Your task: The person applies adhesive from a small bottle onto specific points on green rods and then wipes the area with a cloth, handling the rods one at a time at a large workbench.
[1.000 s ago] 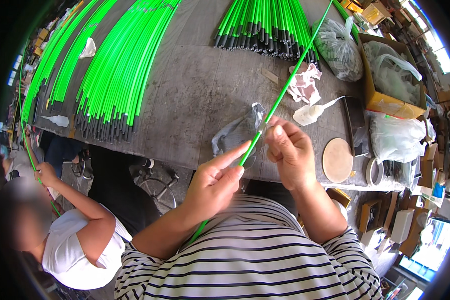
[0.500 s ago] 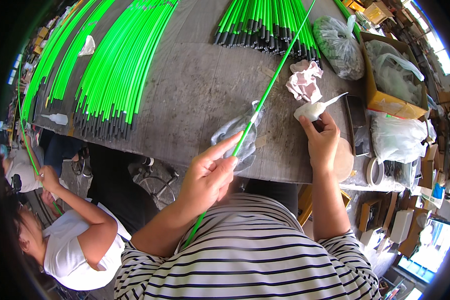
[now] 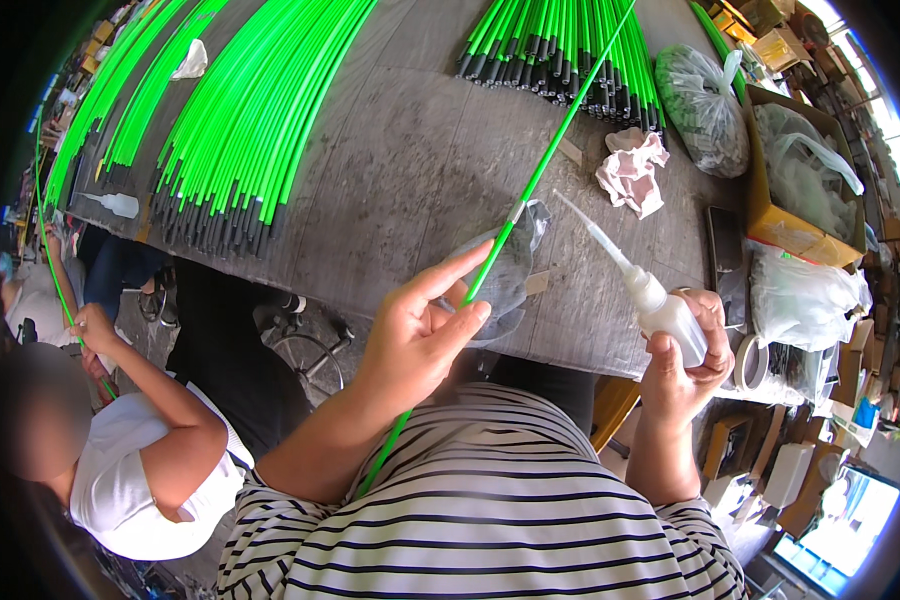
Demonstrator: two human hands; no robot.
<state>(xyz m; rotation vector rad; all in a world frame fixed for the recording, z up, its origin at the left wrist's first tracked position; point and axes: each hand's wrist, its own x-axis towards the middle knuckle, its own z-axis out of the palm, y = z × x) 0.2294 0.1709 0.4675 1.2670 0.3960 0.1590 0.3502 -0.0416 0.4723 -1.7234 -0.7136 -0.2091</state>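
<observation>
Between the thumb and fingers of my left hand [image 3: 420, 325] runs a long green rod [image 3: 540, 175], slanting from beside my striped shirt up past the far bundle. A pale band shows on the rod just beyond my fingertips. My right hand [image 3: 685, 360] is wrapped round a white squeeze bottle [image 3: 675, 325] with a long thin nozzle, tilted so that its tip points up and left toward the rod. Under the rod, on the table, lies a clear plastic bag [image 3: 505, 275]. A crumpled pinkish cloth [image 3: 633, 172] rests beyond the bottle.
Green rods with black ends lie in bundles at the left [image 3: 260, 110] and far middle [image 3: 570, 65] of the grey table [image 3: 370, 190]. A dark phone [image 3: 725, 250], a cardboard box [image 3: 790, 225] and plastic bags line the right. Left, a co-worker in a white shirt [image 3: 160, 480] holds another rod.
My right hand has lifted the squeeze bottle off the table and brought it nearer me. Its nozzle has swung from pointing right to pointing up-left. My left hand keeps its hold on the rod.
</observation>
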